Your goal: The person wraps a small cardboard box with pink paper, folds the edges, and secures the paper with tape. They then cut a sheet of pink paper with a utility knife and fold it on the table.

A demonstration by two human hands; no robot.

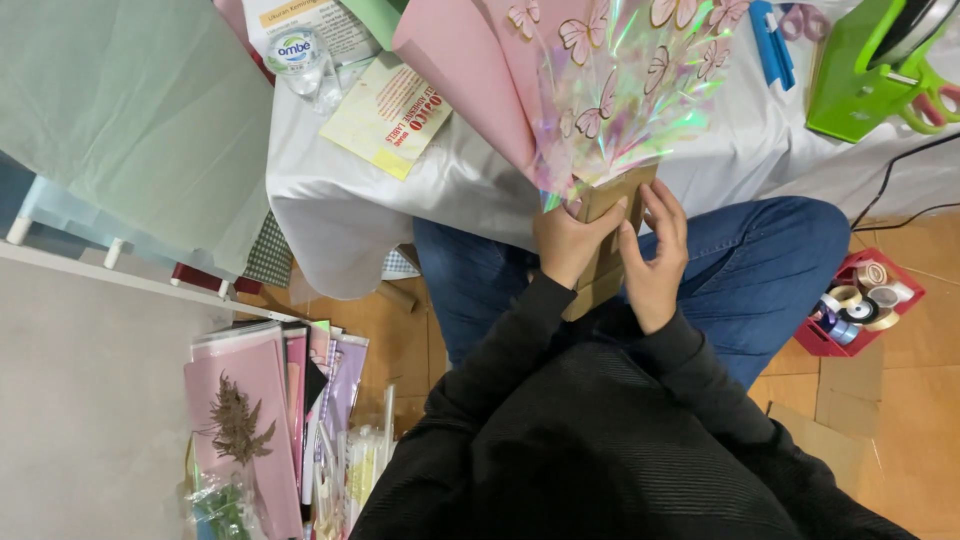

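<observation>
The brown cardboard box [607,240] stands on the person's lap at the edge of the worktop [400,190], and out of its top rises a cone of matte pink paper and shiny iridescent film with butterfly cutouts, the wrapped bouquet [590,80]. The left hand [570,240] is closed around the box's left side, and the right hand [655,255] presses its right side with bent fingers. Right of the box, on the floor, a red basket [815,340] holds ribbon rolls [860,300]; left of the box, below the white satin cloth, lies a stack of pink paper sheets [265,400].

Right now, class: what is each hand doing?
Left hand: closed around the brown paper handle of the pink bouquet wrap.
Right hand: fingers pressing the same handle.
</observation>
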